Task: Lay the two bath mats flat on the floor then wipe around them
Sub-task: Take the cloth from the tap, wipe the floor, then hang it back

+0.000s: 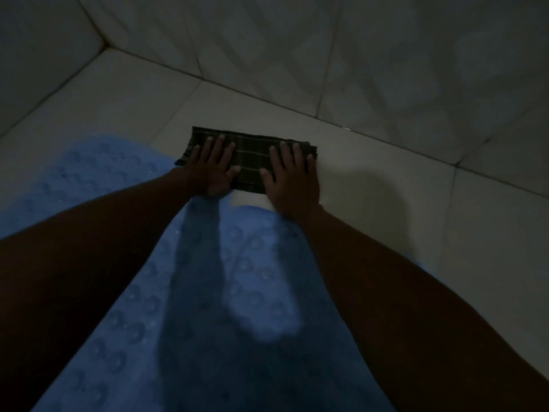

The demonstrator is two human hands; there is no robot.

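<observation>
**Both hands flat on a folded cloth beyond the blue mats**

Bare forearms filled the lower corners of the dim view, reaching forward over a blue bath mat [208, 307] that lay flat on the white tiled floor [386, 185]. Its surface showed rows of round raised bumps, and the shadows of the arms fell across its middle. Left of the left forearm a second blue mat [89, 171] of the same bumped kind also lay flat; whether the two overlapped or merely met under the arm could not be told.

Just past the far edge of the nearer mat, a dark plaid cloth [252, 162], folded into a long rectangle, rested on the floor. The left hand [212, 168] pressed on its left part with fingers spread and straight, the thumb pointing toward the other hand. The right hand [292, 176] pressed on its right part in the same manner. Neither grip was clenched: both hands were released flat, palms down on the cloth, nothing grasped between fingers and palm. A strip of cloth showed between the two thumbs. The heel of each hand reached back over the near edge of the cloth, toward the mat's rim.

Beyond the fingertips, bare floor ran to the base of a grey tiled wall [356, 55], which met another wall in a corner to the far left of the left hand.
</observation>
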